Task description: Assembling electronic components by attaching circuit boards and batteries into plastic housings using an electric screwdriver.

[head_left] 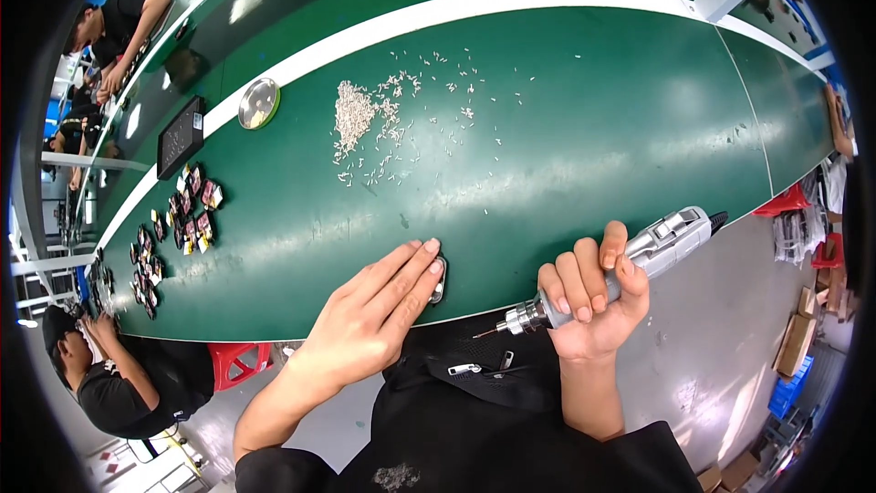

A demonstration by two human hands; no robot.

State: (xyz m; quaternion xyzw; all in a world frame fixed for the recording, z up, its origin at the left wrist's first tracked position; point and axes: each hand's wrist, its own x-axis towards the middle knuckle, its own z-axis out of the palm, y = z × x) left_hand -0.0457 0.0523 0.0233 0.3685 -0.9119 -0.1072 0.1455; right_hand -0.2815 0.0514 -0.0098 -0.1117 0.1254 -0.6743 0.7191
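My right hand (591, 297) grips a silver powered screwdriver (639, 260), its thin bit pointing left over the near edge of the green table (566, 128). My left hand (374, 310) lies flat with fingers stretched, pressing on a small dark metal part (439, 279) at the table's near edge. The part is mostly hidden under my fingertips. A heap of small white pieces (353, 114) with several scattered ones lies farther up the table.
A round metal dish (258, 103) and a dark flat tray (180, 136) sit at the far left. Several small dark and red parts (187, 215) are spread along the left. A person in black (128, 379) sits to my left beside a red stool (239, 361); others work beyond.
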